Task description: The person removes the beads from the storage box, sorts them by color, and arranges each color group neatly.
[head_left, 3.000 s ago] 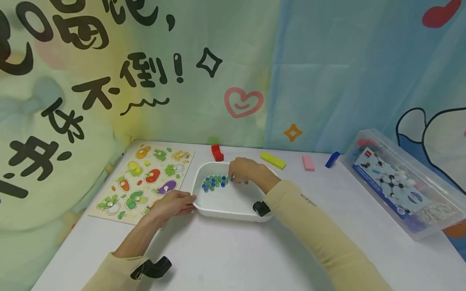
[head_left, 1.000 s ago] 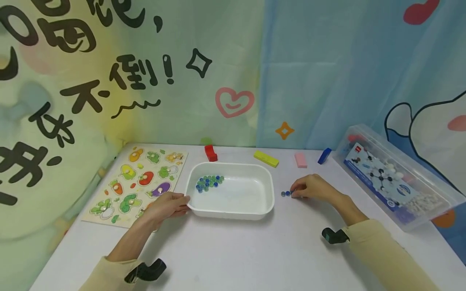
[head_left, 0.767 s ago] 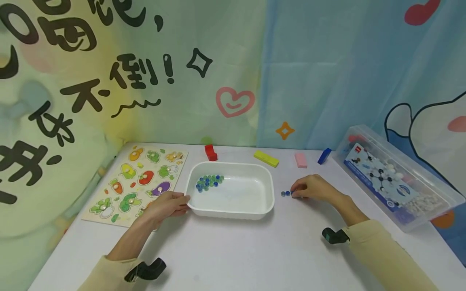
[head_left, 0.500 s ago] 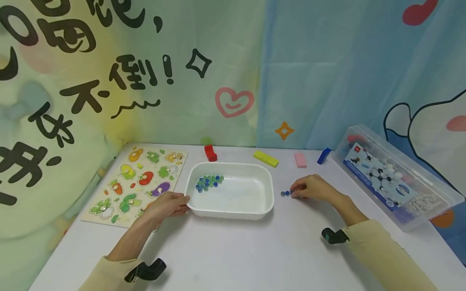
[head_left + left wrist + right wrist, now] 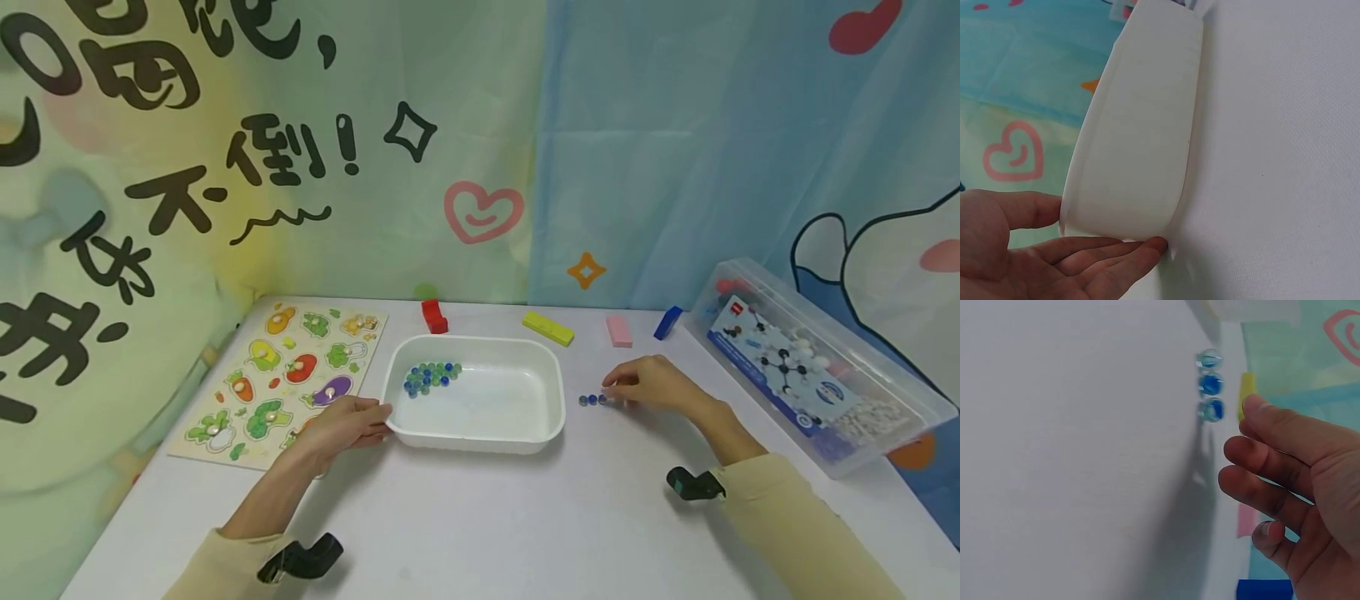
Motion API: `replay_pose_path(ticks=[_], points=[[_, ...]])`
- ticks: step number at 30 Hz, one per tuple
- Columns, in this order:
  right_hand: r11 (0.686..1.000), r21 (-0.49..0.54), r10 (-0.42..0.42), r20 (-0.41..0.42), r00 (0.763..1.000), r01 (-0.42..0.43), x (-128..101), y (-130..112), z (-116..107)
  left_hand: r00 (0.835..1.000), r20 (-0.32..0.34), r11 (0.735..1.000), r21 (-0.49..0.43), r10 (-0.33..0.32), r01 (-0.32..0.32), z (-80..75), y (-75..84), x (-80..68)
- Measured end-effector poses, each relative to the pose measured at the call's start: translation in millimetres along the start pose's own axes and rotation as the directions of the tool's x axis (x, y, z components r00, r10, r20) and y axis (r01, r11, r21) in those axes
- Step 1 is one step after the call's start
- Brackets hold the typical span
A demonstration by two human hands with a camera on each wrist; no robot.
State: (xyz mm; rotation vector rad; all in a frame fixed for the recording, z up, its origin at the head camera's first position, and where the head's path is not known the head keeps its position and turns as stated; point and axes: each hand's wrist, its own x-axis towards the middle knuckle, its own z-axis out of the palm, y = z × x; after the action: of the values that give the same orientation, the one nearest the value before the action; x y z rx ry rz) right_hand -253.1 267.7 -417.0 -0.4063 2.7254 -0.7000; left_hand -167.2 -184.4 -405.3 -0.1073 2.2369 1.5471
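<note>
A white plastic tray (image 5: 480, 417) stands mid-table, with several blue and green glass marbles (image 5: 431, 377) gathered at its left end. My left hand (image 5: 348, 423) grips the tray's left end; in the left wrist view its thumb (image 5: 1035, 209) is at the rim and its fingers (image 5: 1100, 265) lie along the end wall. To the right of the tray, three bluish marbles (image 5: 1211, 384) sit in a short row on the table. Just above the rightmost one is my right hand (image 5: 652, 385), its fingers loosely bent, holding nothing and apart from the marbles.
A vegetable puzzle board (image 5: 292, 375) lies left of the tray. Behind stand a red block (image 5: 433, 317), a yellow block (image 5: 548, 327), a pink block (image 5: 619, 331) and a blue block (image 5: 667, 322). A clear lidded box (image 5: 817, 367) is at the right, a printed curtain (image 5: 480, 150) behind.
From inside the tray, my right hand has moved right to the row of three marbles. In the last half second it has let go of the rightmost marble and lifted slightly. The left hand stays.
</note>
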Motion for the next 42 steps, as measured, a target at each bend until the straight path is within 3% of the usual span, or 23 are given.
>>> replay_pose_path(ticks=[8, 12, 17, 22, 29, 36, 42], points=[[0.997, -0.029, -0.072, -0.055, 0.996, 0.070, 5.8, -25.6, -26.8, 1.000, 0.006, 1.000, -0.004, -0.010, 0.010, -0.6, 0.6, -0.4], [0.988, -0.058, -0.149, -0.052, 0.988, 0.146, 14.3, -60.8, -40.5, 1.000, 0.003, 1.000, -0.001, -0.015, 0.015, -0.3, 0.4, 0.6], [0.960, -0.103, -0.260, 0.020, 0.965, 0.260, 32.7, -114.1, -43.1, 1.000, 0.002, 1.000, -0.006, -0.013, 0.013, -0.9, 0.0, 0.1], [0.942, -0.111, -0.305, 0.111, 0.946, 0.317, 58.4, -157.7, -26.2, 1.000, 0.004, 1.000, -0.010, -0.004, 0.004, -1.4, 0.6, -0.1], [0.942, -0.117, -0.281, 0.246, 0.928, 0.316, 91.3, -196.3, 13.6, 1.000, 0.002, 1.000, -0.017, -0.011, 0.011, 0.4, -0.1, 0.9], [0.954, -0.159, -0.193, 0.322, 0.927, 0.253, 106.0, -212.4, 44.1, 1.000, -0.004, 1.000, -0.025, -0.015, 0.014, 0.2, -0.4, 0.5], [0.950, -0.205, -0.155, 0.342, 0.927, 0.235, 112.7, -216.1, 54.2, 1.000, -0.003, 1.000, -0.027, -0.015, 0.015, -1.3, -0.3, 1.2]])
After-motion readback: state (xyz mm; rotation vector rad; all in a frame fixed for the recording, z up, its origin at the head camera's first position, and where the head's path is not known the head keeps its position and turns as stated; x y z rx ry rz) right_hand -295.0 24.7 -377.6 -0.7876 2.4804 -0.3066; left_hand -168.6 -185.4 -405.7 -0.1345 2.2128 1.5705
